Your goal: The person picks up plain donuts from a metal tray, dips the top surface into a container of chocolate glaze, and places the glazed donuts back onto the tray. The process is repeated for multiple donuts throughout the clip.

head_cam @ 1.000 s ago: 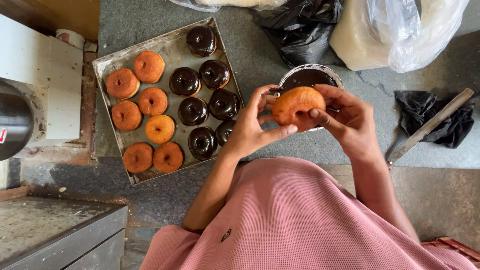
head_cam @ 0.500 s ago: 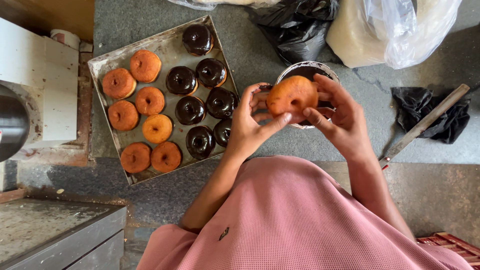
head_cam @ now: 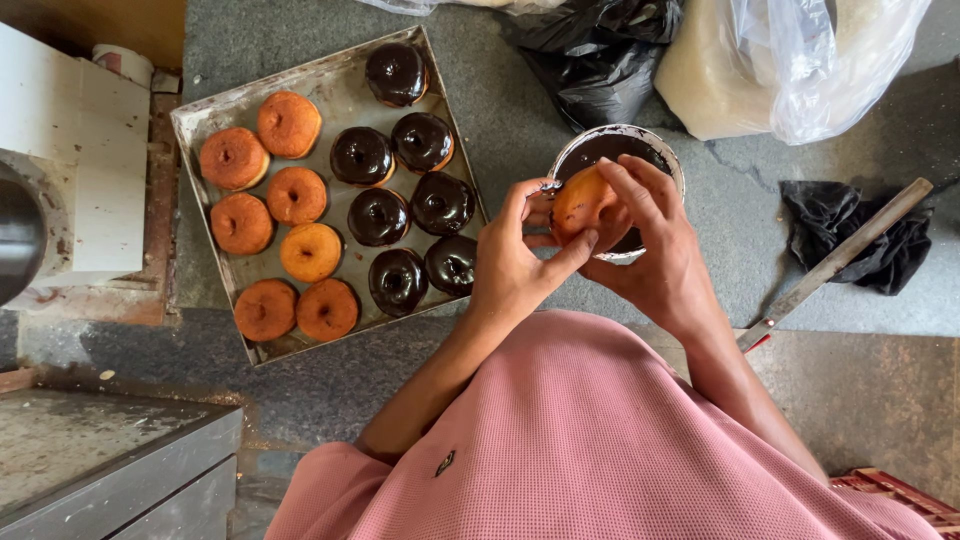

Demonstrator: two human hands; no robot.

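Over the bowl (head_cam: 617, 150) of dark glaze, both hands pinch one plain doughnut (head_cam: 583, 203) by its edges, left hand (head_cam: 515, 262) and right hand (head_cam: 655, 245) closed on it, so one face can tip toward the glaze. Beside it on the bench (head_cam: 520, 110), the tray (head_cam: 345, 85) keeps glazed rings right of plain ones.

Clear plastic bag (head_cam: 800, 60) top right — black bag (head_cam: 600, 45) beside.
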